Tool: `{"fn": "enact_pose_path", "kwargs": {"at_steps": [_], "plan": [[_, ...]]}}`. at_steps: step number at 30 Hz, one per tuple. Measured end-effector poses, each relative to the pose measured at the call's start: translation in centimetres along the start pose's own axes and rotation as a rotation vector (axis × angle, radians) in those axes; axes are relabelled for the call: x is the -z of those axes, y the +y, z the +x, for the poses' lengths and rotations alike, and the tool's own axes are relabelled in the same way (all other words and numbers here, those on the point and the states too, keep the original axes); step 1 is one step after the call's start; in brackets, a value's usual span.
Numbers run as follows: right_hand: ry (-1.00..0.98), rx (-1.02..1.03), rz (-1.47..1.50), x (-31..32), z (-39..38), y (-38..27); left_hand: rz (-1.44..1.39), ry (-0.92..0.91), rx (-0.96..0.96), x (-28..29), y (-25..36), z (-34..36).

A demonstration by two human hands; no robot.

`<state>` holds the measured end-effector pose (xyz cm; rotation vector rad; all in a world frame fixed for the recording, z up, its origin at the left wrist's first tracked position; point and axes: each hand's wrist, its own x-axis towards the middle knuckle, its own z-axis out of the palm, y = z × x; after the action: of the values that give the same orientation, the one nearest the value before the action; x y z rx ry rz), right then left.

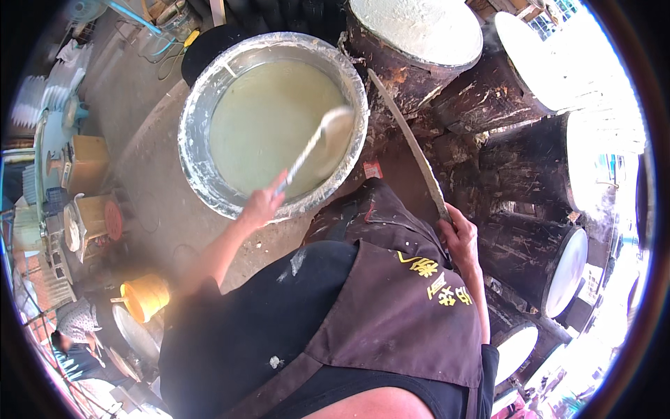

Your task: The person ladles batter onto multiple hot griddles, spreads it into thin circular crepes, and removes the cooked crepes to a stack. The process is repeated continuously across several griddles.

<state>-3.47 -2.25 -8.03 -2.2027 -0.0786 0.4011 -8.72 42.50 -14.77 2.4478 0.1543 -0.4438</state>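
Note:
My left hand is closed around the handle of a long ladle, reaching over a big round metal tub. Cloudy, pale greenish liquid fills much of the tub, and white residue coats its rim. The ladle's head is blurred near the tub's right inner side; whether it dips into the liquid I cannot tell. In my right hand is the near end of a long, thin, flat stick, crusted pale along its length. Its far end points up beside the tub, close to a dark drum.
Several dark, stained drums with white tops, one of them a drum beside the tub, curve round my right side. A yellow bucket stands at left. Wooden boxes line the left edge. Another person is at lower left. A red packet lies near my feet.

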Motion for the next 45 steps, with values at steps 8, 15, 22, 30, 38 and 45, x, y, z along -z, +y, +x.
{"fn": "enact_pose_path", "kwargs": {"at_steps": [8,15,22,30,38,45], "plan": [[-0.082,0.017,-0.054,-1.1,-0.5,-1.1,-0.774,-0.281,0.406,-6.2,-1.6,3.7],[-0.347,0.086,-0.214,0.5,-0.4,1.2,-2.041,-0.364,0.647,-5.2,8.3,-3.3],[-0.332,0.330,-0.078,3.7,-0.8,2.0,-2.380,-0.302,0.328,-1.8,16.1,-10.9],[-0.334,0.210,0.625,5.9,-0.4,-1.9,-1.678,0.169,-0.354,4.2,21.8,-14.2],[-0.365,0.295,0.175,1.0,3.5,-5.7,-1.789,0.127,0.032,5.0,19.3,-10.3],[0.132,0.586,-0.127,-0.2,5.3,-5.4,-1.870,-0.184,0.154,6.5,15.7,-5.7]]}}
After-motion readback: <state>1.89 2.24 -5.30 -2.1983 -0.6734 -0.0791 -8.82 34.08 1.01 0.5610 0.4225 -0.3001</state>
